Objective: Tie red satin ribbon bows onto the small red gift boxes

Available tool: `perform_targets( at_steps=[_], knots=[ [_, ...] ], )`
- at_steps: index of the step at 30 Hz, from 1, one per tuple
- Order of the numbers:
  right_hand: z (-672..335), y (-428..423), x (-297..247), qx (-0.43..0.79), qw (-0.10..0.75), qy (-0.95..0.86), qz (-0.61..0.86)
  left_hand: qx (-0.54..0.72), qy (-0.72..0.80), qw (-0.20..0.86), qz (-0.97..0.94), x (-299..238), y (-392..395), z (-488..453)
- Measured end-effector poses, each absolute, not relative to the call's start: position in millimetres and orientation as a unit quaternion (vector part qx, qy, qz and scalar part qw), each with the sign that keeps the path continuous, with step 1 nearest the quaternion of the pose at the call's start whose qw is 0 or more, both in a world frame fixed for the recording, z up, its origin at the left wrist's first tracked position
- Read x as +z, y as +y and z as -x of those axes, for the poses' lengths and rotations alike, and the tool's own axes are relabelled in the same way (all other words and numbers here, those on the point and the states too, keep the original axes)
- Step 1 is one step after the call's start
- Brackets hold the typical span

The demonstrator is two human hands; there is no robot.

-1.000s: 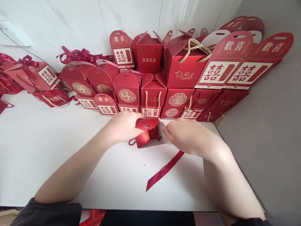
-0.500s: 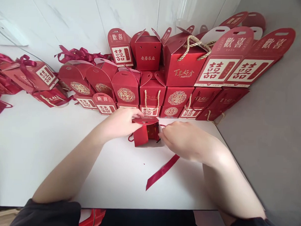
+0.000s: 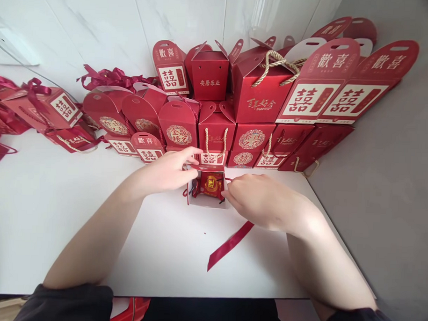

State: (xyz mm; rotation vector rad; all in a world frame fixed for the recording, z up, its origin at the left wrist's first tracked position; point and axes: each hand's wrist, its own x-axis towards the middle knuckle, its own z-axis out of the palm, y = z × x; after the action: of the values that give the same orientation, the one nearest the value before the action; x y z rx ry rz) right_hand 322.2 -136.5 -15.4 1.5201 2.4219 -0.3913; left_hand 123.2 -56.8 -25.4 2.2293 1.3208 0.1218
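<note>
A small red gift box (image 3: 209, 203) stands open on the white table (image 3: 161, 252), its pale inside facing me. Inside lies a shiny red packet (image 3: 212, 185) with a gold character on it, with smaller dark-red wrapped pieces beside it. My left hand (image 3: 169, 172) is at the box's back left corner, thumb and fingers apart, the thumb by the rim. My right hand (image 3: 263, 199) is closed at the right side of the box, fingertips on its edge; the flap there is hidden. A dark red ribbon (image 3: 230, 246) lies on the table, its upper end under my right hand.
Stacked red gift boxes (image 3: 253, 141) with rope handles line the wall behind. More ribbon-tied boxes (image 3: 49, 108) are piled at the left. A heap of dark red ribbon (image 3: 111, 78) rests behind the row. A grey wall (image 3: 385, 185) bounds the table on the right.
The box's left flap has swung aside and its back flap has tipped back, so the red packet inside now shows. My left hand's fingers have spread; my right hand has barely moved.
</note>
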Motion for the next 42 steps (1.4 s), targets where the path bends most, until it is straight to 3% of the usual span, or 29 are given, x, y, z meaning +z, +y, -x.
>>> perform_targets(
  at_steps=[6,14,20,24,34,42],
  knots=[
    [-322.5,-135.7,-16.9,-0.101,0.138,0.827,-0.536,0.015,0.455,0.263,-0.851,-12.9,-50.3,-115.1],
    [-321.5,-127.0,-21.8,-0.167,0.031,0.809,-0.562,0.122,0.439,0.201,-0.867,-38.5,-57.4,-136.9],
    [-336.4,-110.4,-25.9,-0.299,-0.007,0.784,-0.544,0.045,0.435,0.425,-0.793,-42.9,-25.9,-120.9],
    [-337.5,-104.3,-28.6,-0.311,-0.004,0.764,-0.566,-0.037,0.389,0.54,-0.746,-39.2,-12.8,-105.0],
    [-332.0,-98.3,-38.5,-0.336,-0.029,0.767,-0.546,-0.116,0.362,0.539,-0.752,-36.4,-20.5,-111.9],
    [-343.2,-108.7,-26.2,-0.294,0.025,0.806,-0.513,-0.132,0.367,0.516,-0.763,-34.4,-25.9,-113.4]
  ],
)
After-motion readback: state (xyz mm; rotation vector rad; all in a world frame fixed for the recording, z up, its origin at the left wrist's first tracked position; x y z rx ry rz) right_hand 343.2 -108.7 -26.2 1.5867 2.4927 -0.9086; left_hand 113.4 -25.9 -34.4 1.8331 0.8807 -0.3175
